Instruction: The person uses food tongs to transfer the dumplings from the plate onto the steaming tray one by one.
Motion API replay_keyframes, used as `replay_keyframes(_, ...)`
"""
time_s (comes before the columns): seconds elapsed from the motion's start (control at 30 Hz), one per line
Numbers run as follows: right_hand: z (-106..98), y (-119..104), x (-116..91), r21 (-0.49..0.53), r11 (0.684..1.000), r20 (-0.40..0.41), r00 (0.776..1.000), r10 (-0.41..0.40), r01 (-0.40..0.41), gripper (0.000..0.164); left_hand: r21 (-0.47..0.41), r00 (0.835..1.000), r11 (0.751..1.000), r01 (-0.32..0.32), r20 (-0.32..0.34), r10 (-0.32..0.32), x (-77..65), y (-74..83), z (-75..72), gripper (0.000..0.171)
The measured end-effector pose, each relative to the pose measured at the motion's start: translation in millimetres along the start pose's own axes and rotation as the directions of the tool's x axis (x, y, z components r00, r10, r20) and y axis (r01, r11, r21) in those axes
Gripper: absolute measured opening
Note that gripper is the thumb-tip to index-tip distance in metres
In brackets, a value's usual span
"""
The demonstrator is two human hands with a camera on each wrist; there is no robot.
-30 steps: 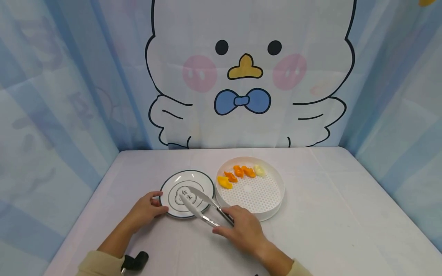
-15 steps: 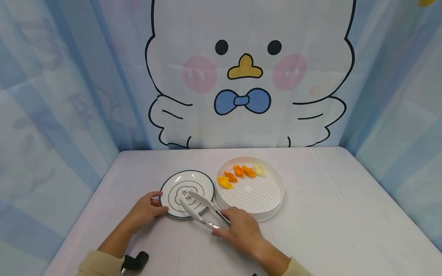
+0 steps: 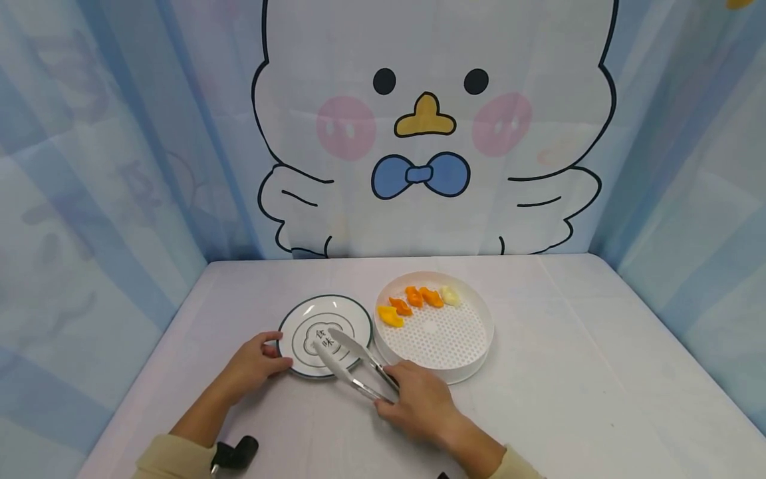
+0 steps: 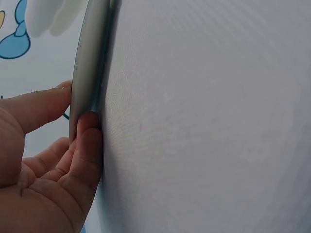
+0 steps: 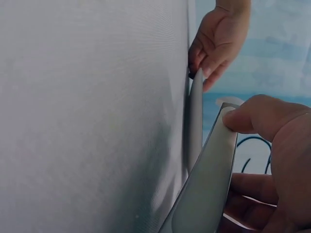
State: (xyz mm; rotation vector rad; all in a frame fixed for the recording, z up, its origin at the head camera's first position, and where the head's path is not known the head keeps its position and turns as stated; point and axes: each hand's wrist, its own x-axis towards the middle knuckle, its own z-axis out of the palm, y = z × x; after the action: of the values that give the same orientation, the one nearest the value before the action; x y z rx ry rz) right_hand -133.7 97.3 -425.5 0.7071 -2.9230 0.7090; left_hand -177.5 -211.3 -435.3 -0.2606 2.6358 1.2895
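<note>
My left hand (image 3: 257, 364) pinches the left rim of a round white plate (image 3: 294, 327) with a dark edge line and printed characters. In the left wrist view, the thumb (image 4: 46, 107) lies on one face of the plate and fingers (image 4: 87, 150) on the other. Metal tongs (image 3: 353, 347) are held in my right hand (image 3: 421, 402), thumb on one arm and fingers at the other. Their tips are spread apart over the middle of the plate with nothing between them; whether they touch it cannot be told.
Right of the plate stands a round white perforated tray (image 3: 439, 342). Several small pieces lie along its back left: a yellow piece (image 3: 390, 316), orange pieces (image 3: 431, 297) and a pale piece (image 3: 450, 296). A black device (image 3: 236, 454) shows by the left sleeve. Printed curtains surround the white-covered table (image 3: 574, 372).
The tongs have shifted slightly, their tips a little lower over the plate and to the right. The left hand, the plate and the tray pieces stay where they were.
</note>
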Motion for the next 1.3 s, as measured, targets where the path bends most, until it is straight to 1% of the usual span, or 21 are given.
replay_keyframes(0.13,-1.4,-0.4,0.5,0.038,0.999,0.028,0.999,0.021,-0.022,0.055,0.004,1.0,1.0,0.004,0.001,-0.004,-0.3,0.8,-0.8,0.065)
replay_keyframes(0.27,-0.1,-0.1,2.3,0.075,0.997,0.012,1.0,0.02,-0.021,0.056,0.01,1.0,1.0,0.0,-0.003,0.0,-0.3,1.5,-1.7,0.066)
replay_keyframes(0.47,3.3,-0.9,5.0,0.079,0.996,0.013,0.999,0.031,-0.032,0.056,0.008,1.0,1.0,0.006,-0.003,-0.006,-2.0,2.6,-2.2,0.065)
replay_keyframes(0.8,2.6,-6.9,7.0,0.093,0.99,0.034,0.994,0.105,-0.107,0.057,0.006,1.0,1.0,-0.002,-0.005,0.002,-3.8,2.3,-1.2,0.065)
replay_keyframes(0.9,2.1,-6.5,5.7,0.077,0.992,0.035,0.995,0.096,-0.099,0.06,0.007,1.0,1.0,-0.004,-0.006,0.004,-3.9,2.3,-1.4,0.065)
replay_keyframes(1.03,-2.4,-4.4,3.3,0.079,0.993,0.06,0.995,0.078,-0.082,0.067,0.008,1.0,1.0,0.008,0.006,-0.008,-5.3,2.8,-2.5,0.066)
replay_keyframes(1.13,-9.3,-2.0,2.0,0.136,0.988,0.065,0.996,0.06,-0.068,0.069,0.04,1.0,0.999,0.013,0.005,-0.013,-7.7,5.4,-6.1,0.069)
replay_keyframes(1.2,-14.6,0.3,1.4,0.184,0.982,0.042,0.999,0.034,-0.041,0.068,0.072,1.0,0.997,0.007,-0.005,-0.007,-10.1,8.8,-9.7,0.07)
replay_keyframes(1.3,-22.2,4.9,1.4,0.256,0.967,0.002,1.0,-0.002,0.001,0.063,0.125,0.999,0.992,-0.031,-0.021,0.034,-14.7,16.1,-15.5,0.071)
